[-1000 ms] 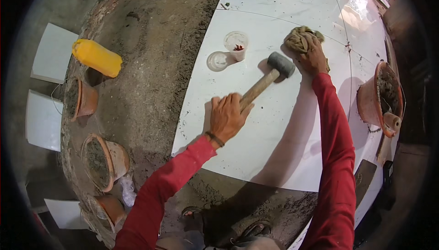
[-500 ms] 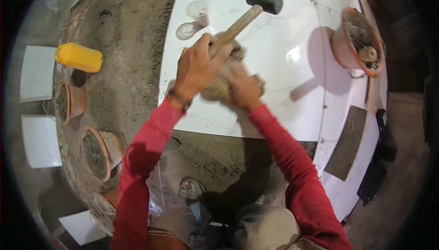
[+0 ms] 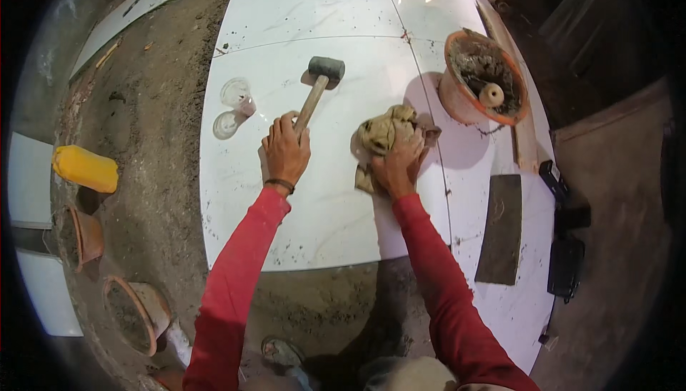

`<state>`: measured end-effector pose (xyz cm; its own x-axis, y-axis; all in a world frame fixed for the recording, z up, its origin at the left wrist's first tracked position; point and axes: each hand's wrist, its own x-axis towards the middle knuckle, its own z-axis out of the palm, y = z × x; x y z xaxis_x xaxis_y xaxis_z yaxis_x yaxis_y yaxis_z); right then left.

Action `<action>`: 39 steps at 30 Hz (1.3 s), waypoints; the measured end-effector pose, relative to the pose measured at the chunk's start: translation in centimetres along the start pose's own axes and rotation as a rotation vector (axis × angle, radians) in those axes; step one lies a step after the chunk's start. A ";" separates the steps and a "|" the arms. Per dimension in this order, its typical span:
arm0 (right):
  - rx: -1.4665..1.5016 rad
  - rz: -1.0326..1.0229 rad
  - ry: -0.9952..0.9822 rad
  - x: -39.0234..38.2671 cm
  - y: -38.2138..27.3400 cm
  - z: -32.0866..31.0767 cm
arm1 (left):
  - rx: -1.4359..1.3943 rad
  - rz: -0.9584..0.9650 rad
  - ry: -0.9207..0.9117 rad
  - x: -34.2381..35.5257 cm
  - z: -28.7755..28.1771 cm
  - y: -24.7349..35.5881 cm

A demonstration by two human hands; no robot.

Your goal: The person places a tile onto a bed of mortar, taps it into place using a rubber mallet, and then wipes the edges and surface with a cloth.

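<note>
My left hand (image 3: 286,154) is closed round the wooden handle of a rubber mallet (image 3: 313,102). The mallet's black head lies against or just over a large white tile (image 3: 329,198); which of the two I cannot tell. Right of it, my right hand (image 3: 401,161) presses a crumpled khaki cloth (image 3: 382,132) onto the tile, its fingers bent over the bunched fabric. Beyond my left hand, a clear cup-like thing (image 3: 244,102) sits on the tile.
An orange tub (image 3: 457,101) of wet mortar stands at right, by a wooden plank (image 3: 525,144). A grey strip (image 3: 500,230) lies nearer. On the left are bare mortar bed (image 3: 161,141), a yellow jerrycan (image 3: 86,169) and another tub (image 3: 153,312).
My hands have moved apart: the left brought the mallet down toward the tile, and the right slid right with the cloth. The whole view has shifted, showing more tiles at the far end.
</note>
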<state>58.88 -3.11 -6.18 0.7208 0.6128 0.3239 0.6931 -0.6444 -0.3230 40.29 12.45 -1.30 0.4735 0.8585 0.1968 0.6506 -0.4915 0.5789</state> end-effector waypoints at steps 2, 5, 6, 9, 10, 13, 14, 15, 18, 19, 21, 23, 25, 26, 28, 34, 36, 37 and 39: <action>0.055 0.108 -0.130 5.0 -2.1 2.2 | 0.046 0.060 0.059 -0.6 -0.6 -2.9; 0.181 0.080 0.037 14.7 -0.1 7.3 | 0.031 0.213 0.098 -0.2 -2.0 -3.4; 0.162 0.013 0.104 17.9 0.7 8.1 | 0.024 0.209 0.100 -0.1 -1.7 -3.1; 0.080 -0.049 0.120 23.4 0.9 7.7 | 0.086 0.239 0.085 0.0 -1.6 -2.8; 0.132 -0.004 0.091 25.1 0.9 6.8 | 0.066 0.246 0.103 0.1 -1.2 -2.6; 0.084 -0.180 0.191 26.5 2.6 8.1 | 0.099 0.246 0.093 0.5 -1.6 -2.5; 0.180 -0.166 0.019 25.2 1.8 8.5 | 0.143 0.229 0.078 0.3 -2.4 -3.3; 0.228 -0.247 0.058 24.0 3.3 9.2 | 0.150 0.222 0.074 0.7 -2.5 -3.1; 0.238 -0.203 0.058 21.7 3.5 8.8 | 0.203 0.246 0.064 0.9 -2.1 -3.3; 0.243 -0.197 0.065 22.8 3.5 9.3 | 0.204 0.235 0.038 0.8 -2.0 -3.2; 0.153 -0.089 0.206 26.6 3.2 9.4 | 0.181 0.254 0.049 1.0 -1.7 -2.6; 0.082 0.044 0.231 28.4 1.1 8.4 | 0.167 0.248 0.034 1.0 -1.3 -2.6; -0.038 0.100 0.102 28.3 0.2 7.4 | 0.165 0.241 0.025 1.3 -1.6 -2.6; -0.031 0.098 0.097 28.6 -0.1 6.7 | 0.150 0.234 0.023 1.4 -1.9 -2.8; -0.298 0.119 -0.422 29.0 -0.8 5.3 | 0.160 0.229 0.017 1.3 -2.5 -3.3; -0.132 0.254 -0.142 31.6 0.2 7.7 | 0.145 0.226 0.022 1.2 -1.7 -2.7; -0.186 0.260 -0.120 31.2 0.3 7.9 | 0.131 0.215 0.011 1.2 -1.8 -2.8; -0.193 0.200 -0.193 30.4 -0.6 6.9 | 0.142 0.212 0.011 1.2 -2.1 -3.1; -0.190 0.140 -0.272 30.2 -0.9 7.7 | 0.168 0.215 0.005 1.0 -2.8 -3.9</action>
<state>80.10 19.46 -2.99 0.8029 0.5952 0.0317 0.5913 -0.7888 -0.1678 36.55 15.67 -1.13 0.6088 0.7323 0.3050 0.6250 -0.6796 0.3842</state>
